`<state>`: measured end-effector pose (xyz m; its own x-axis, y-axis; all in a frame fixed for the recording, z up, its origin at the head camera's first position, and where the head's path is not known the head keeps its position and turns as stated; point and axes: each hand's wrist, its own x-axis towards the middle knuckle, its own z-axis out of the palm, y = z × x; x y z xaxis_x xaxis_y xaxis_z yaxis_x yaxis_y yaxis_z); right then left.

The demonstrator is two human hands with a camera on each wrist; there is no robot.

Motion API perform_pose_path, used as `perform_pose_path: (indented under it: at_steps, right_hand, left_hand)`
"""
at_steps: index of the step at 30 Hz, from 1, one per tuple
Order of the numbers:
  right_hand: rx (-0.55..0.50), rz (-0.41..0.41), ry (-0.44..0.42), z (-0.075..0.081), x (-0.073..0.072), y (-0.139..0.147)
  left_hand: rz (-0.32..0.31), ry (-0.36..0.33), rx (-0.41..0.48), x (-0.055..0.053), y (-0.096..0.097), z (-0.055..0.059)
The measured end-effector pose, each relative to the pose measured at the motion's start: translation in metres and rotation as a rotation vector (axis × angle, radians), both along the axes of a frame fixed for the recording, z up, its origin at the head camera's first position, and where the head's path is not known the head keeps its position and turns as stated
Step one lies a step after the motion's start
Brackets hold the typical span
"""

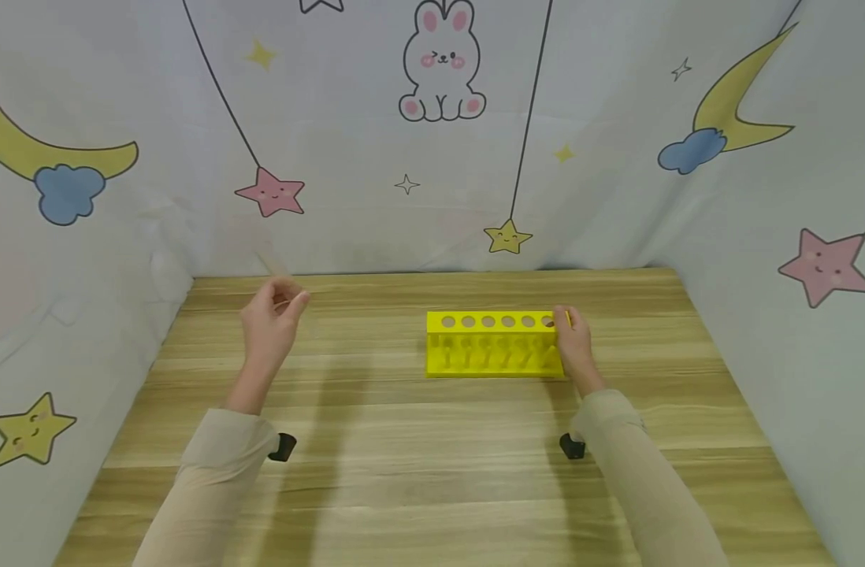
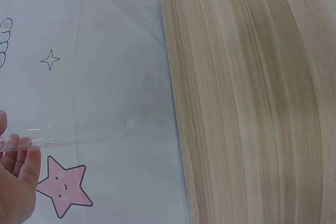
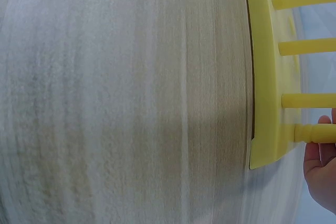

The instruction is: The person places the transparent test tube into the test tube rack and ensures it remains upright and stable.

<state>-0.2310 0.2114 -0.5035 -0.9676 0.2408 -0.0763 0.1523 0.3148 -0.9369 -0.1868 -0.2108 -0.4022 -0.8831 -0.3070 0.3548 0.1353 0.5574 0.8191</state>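
My left hand (image 1: pixel 272 315) is raised at the left, above the far part of the table. Thumb and fingers pinch a clear test tube (image 2: pixel 89 134), whose rounded end points away from the hand in the left wrist view. The tube is barely visible in the head view. A yellow test tube rack (image 1: pixel 495 373) stands right of centre, with a row of round holes on top and upright pegs below. My right hand (image 1: pixel 576 345) grips its right end, the thumb by the last hole. In the right wrist view the fingers (image 3: pixel 321 184) wrap behind the end post.
The wood-grain table (image 1: pixel 432 465) is bounded at the back and both sides by white cloth (image 1: pixel 361 228) printed with stars, moons and a rabbit. Dark wrist-camera pieces (image 1: pixel 284 447) jut inward from the sleeves.
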Motion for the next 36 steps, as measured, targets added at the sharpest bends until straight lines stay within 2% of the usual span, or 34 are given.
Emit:
perform_pose_path:
  at_steps: [11,22,27,36]
  right_hand:
    - [-0.015,0.004,0.013,0.000,0.000,0.000]
    - [0.012,-0.004,0.027,0.001,0.001,-0.001]
    - [0.007,-0.006,0.032,0.001,0.001,-0.001]
    - [0.007,-0.010,0.032,0.000,0.000,-0.001]
  left_hand:
    - [-0.023,0.004,-0.012,0.001,0.007,0.001]
    - [-0.039,0.002,0.001,0.002,0.013,0.003]
    - [-0.053,0.010,0.014,-0.001,0.017,0.003]
    - [-0.115,0.018,0.073,-0.003,0.030,0.006]
